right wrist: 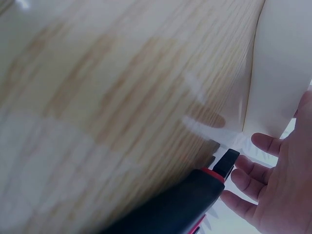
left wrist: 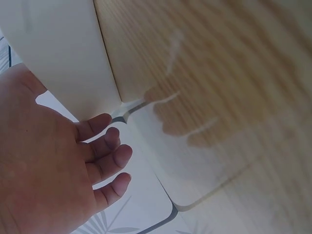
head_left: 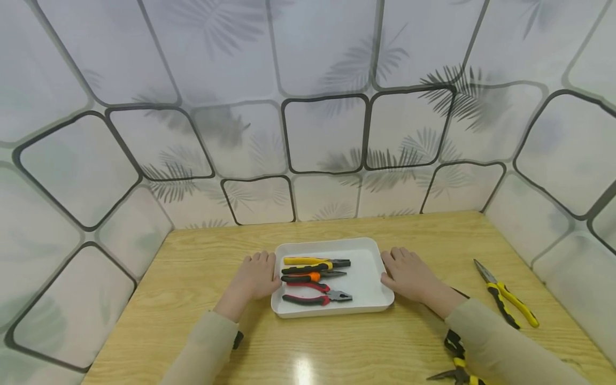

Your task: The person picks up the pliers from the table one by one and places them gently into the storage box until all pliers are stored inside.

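Observation:
A white rectangular tray point(head_left: 370, 283) rests on the wooden table between both hands. On its left side lie yellow-and-black pliers point(head_left: 327, 265), orange-and-black long-nose pliers point(head_left: 315, 277) and red-and-black pliers point(head_left: 326, 298), jaws pointing right. My left hand point(head_left: 260, 275) holds the tray's left end, thumb over the rim. In the left wrist view, its fingers point(left wrist: 109, 168) bend slightly beside the tray's outer wall point(left wrist: 73, 53). The right end is held by my right hand point(head_left: 406, 272), with the thumb at the rim. Its fingers point(right wrist: 248, 178) show near the wall in the right wrist view.
Yellow-and-black long-nose pliers point(head_left: 502, 297) lie at the right. More yellow-and-black pliers point(head_left: 459, 374), partly hidden, lie near the right sleeve. A black tool with red trim point(right wrist: 180, 200) is below the right hand. Something black point(head_left: 238, 339) shows beside the left sleeve. Patterned walls point(head_left: 324, 198) surround the wooden table point(head_left: 308, 347).

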A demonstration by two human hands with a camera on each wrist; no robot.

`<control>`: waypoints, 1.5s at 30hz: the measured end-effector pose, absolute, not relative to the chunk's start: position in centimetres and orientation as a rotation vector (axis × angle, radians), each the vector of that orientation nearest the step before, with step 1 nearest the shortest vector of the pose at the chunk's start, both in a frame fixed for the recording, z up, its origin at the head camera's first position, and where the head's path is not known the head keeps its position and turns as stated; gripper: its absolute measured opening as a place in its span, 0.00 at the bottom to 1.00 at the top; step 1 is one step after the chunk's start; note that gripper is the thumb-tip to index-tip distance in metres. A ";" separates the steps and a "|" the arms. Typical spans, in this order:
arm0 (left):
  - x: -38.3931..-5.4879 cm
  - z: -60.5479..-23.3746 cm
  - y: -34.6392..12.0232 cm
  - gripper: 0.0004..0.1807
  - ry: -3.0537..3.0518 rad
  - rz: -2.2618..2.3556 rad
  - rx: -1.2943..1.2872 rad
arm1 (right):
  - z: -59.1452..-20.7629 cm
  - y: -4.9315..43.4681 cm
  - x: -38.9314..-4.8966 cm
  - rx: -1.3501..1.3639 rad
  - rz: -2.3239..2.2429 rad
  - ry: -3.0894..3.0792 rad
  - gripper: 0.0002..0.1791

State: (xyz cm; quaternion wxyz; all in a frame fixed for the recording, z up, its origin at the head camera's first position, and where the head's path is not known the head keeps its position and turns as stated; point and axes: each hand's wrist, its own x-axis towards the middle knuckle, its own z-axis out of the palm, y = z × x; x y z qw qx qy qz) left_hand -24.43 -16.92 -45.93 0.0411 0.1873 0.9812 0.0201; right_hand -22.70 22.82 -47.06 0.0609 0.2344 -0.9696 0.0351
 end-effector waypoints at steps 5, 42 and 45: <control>-24.6 -46.1 -16.9 0.29 3.004 0.038 0.564 | -47.0 22.8 -22.7 0.701 0.120 -2.945 0.14; -24.3 -46.4 -16.5 0.31 2.998 -0.028 0.541 | -46.6 23.0 -22.3 0.747 0.019 -2.879 0.13; -24.3 -46.5 -16.5 0.32 2.999 -0.035 0.543 | -46.3 23.1 -22.3 0.735 0.038 -2.888 0.12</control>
